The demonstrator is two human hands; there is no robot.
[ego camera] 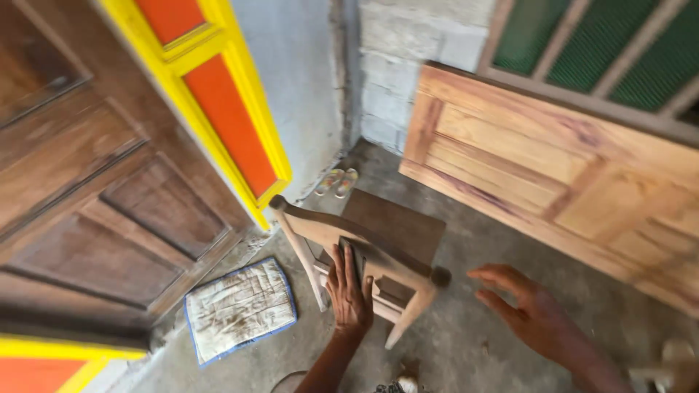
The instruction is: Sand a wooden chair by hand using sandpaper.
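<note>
A small wooden chair point(397, 225) stands on the concrete floor in front of me, its curved backrest rail nearest me. My left hand point(349, 291) lies flat against the chair's back, fingers pointing up and pressing what looks like a dark sheet against the wood. My right hand point(528, 309) hovers open to the right of the chair, fingers spread, holding nothing and touching nothing.
A dark brown door point(95, 204) and a yellow-and-orange door point(218, 94) lean at the left. A pale unfinished door point(568, 175) leans at the right. A dirty white cloth mat point(240, 309) lies on the floor. A pair of sandals point(337, 182) sits by the block wall.
</note>
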